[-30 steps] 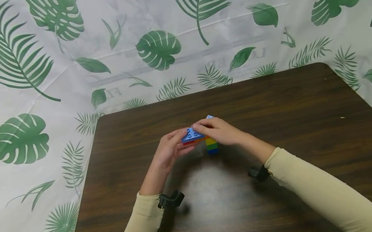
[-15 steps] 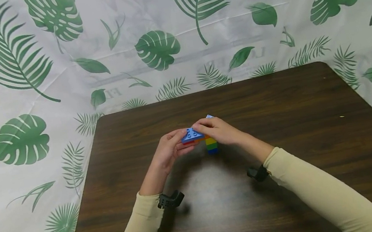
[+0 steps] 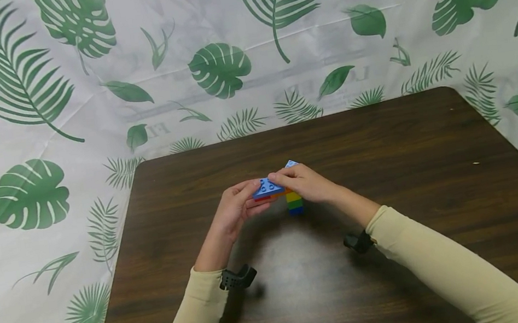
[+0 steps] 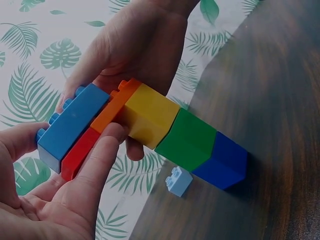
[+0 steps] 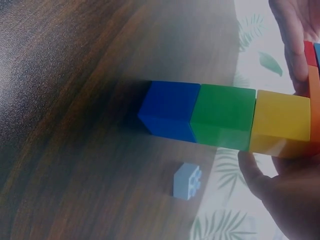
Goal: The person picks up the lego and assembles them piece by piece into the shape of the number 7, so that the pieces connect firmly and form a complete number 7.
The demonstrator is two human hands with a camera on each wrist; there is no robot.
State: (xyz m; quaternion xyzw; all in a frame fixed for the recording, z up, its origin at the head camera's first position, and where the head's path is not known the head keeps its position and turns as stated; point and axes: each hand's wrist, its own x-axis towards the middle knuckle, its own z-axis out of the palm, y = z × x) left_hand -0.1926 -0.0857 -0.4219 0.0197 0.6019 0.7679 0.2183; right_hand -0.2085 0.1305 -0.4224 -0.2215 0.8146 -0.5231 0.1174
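A toy brick tower stands on the table: a dark blue brick [image 4: 222, 160] at the bottom, then green [image 5: 223, 115] and yellow [image 5: 281, 122] bricks. A thin orange brick [image 4: 116, 106] tops the column. Beside it, at the same level, is a thin red brick [image 4: 80, 156], out past the column. Across red and orange lies a light blue brick [image 3: 266, 187], with a narrow dark line between it and the orange one. My left hand [image 3: 237, 207] pinches blue and red between thumb and fingers. My right hand [image 3: 310, 183] grips the tower's upper end, its thumb at the blue brick.
Behind the tower, a small pale blue brick [image 5: 187, 181] lies on the dark wood table [image 3: 389, 165], partly covered by the right hand in the head view. A white leaf-print sheet [image 3: 300, 67] hangs along the table's far edge.
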